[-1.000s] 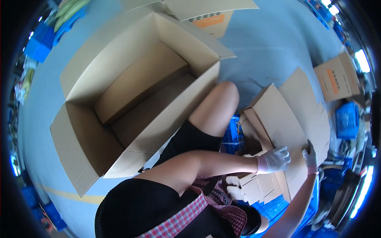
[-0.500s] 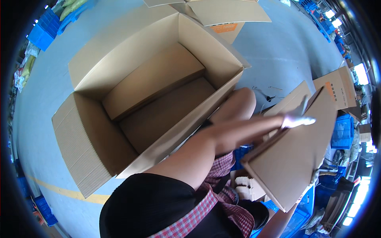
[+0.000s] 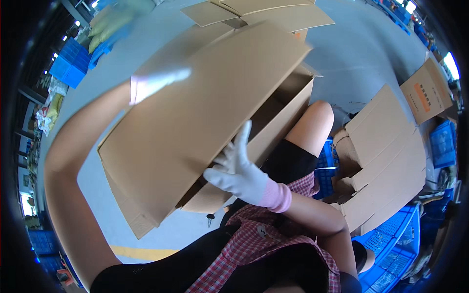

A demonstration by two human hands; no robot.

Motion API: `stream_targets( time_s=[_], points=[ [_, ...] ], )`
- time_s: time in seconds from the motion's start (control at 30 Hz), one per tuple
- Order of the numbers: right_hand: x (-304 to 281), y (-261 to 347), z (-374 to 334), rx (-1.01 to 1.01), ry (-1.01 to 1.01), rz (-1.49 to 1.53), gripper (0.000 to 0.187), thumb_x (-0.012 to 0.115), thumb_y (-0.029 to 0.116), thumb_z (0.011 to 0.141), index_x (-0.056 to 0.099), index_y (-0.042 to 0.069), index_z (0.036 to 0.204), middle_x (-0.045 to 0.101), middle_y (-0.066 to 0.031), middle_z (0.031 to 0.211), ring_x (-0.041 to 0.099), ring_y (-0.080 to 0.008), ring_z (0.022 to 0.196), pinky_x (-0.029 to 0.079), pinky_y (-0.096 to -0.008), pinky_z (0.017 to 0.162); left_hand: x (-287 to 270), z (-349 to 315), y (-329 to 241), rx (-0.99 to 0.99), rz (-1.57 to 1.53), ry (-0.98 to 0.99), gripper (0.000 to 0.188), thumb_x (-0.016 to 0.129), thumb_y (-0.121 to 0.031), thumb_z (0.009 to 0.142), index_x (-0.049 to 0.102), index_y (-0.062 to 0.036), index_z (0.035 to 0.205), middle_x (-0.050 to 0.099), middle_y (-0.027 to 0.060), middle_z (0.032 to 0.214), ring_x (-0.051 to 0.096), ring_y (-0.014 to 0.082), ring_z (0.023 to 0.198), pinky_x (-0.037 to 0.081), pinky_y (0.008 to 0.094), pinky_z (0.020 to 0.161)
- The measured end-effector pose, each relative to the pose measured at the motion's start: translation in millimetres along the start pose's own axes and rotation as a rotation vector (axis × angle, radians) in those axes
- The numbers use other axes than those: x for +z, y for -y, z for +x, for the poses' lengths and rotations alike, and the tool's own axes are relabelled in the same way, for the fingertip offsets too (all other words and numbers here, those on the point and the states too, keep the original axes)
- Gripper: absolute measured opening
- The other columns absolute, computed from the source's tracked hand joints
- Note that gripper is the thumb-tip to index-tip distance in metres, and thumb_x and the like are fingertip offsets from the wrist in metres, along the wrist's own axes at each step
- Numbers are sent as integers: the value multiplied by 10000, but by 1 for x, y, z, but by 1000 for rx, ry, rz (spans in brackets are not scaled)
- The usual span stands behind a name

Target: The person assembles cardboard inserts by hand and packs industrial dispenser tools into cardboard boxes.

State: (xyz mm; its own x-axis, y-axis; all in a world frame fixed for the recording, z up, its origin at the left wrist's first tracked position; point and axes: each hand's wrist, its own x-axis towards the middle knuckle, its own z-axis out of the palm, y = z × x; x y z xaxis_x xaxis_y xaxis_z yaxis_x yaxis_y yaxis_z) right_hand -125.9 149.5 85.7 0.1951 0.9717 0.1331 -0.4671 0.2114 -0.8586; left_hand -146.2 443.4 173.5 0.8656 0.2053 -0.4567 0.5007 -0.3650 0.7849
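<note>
A broad brown cardboard panel (image 3: 195,117) lies slanted across the top of a large open cardboard box (image 3: 286,117), hiding most of its inside. My left hand (image 3: 156,85), in a white glove with a pink cuff, is at the panel's far left edge; its fingers are smeared by motion but appear to hold that edge. At the near edge is my gloved right hand (image 3: 239,171), thumb pointing up and fingers hooked at the rim beside the dark gap between panel and box.
Torn, flattened cardboard (image 3: 391,151) leans over a blue crate (image 3: 391,254) at my right. Another carton (image 3: 425,93) with an orange mark stands behind it. An open-flapped carton (image 3: 288,17) is beyond the box. Blue crates (image 3: 71,61) stand at far left.
The cardboard panel has swung from my right side to over the open box. My left hand now reaches its far edge, and my right hand has come to its near edge.
</note>
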Motion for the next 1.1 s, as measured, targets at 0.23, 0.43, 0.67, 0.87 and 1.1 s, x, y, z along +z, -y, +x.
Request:
stream_targets(
  time_s=[0.23, 0.43, 0.67, 0.87, 1.1],
  points=[
    [-53, 67, -4, 495, 87, -340, 465, 519, 242, 954, 373, 5, 1327, 578, -59, 843, 589, -130, 761, 438, -370, 938, 26, 75, 93, -396, -369, 207, 612, 446, -505, 951, 446, -57, 1369, 487, 70, 1376, 483, 181, 1220, 403, 345, 1025],
    [-99, 86, -77, 300, -151, -253, 686, 545, 335, 956, 228, -1, 1464, 617, -153, 1146, 596, -168, 947, 456, -273, 862, 92, 123, 148, -405, -346, 291, 602, 438, -497, 954, 423, -78, 1387, 491, 83, 1370, 485, 185, 1219, 413, 350, 1014],
    [-119, 70, -82, 368, -365, -177, 562, 514, 282, 969, 335, -10, 1414, 578, -134, 1197, 549, -177, 1050, 427, -295, 921, 102, 133, 165, -425, -258, 305, 683, 423, -561, 931, 400, -55, 1389, 478, 128, 1378, 472, 229, 1245, 389, 364, 1034],
    [-130, 55, -83, 389, -318, -137, 542, 505, 284, 970, 353, 3, 1408, 582, -111, 1189, 549, -180, 1062, 421, -292, 935, 187, 125, 170, -81, 514, -213, 625, 446, -442, 931, 313, -98, 1436, 346, 201, 1448, 339, 411, 1321, 285, 464, 1093],
    [-150, 50, -110, 354, -449, -208, 465, 492, 221, 977, 404, -32, 1358, 606, -122, 1154, 584, -163, 1005, 449, -290, 897, 223, 132, 118, 513, 617, -81, 582, 459, -305, 904, 328, -100, 1432, 267, 191, 1483, 180, 397, 1394, 150, 620, 1088]
  ],
)
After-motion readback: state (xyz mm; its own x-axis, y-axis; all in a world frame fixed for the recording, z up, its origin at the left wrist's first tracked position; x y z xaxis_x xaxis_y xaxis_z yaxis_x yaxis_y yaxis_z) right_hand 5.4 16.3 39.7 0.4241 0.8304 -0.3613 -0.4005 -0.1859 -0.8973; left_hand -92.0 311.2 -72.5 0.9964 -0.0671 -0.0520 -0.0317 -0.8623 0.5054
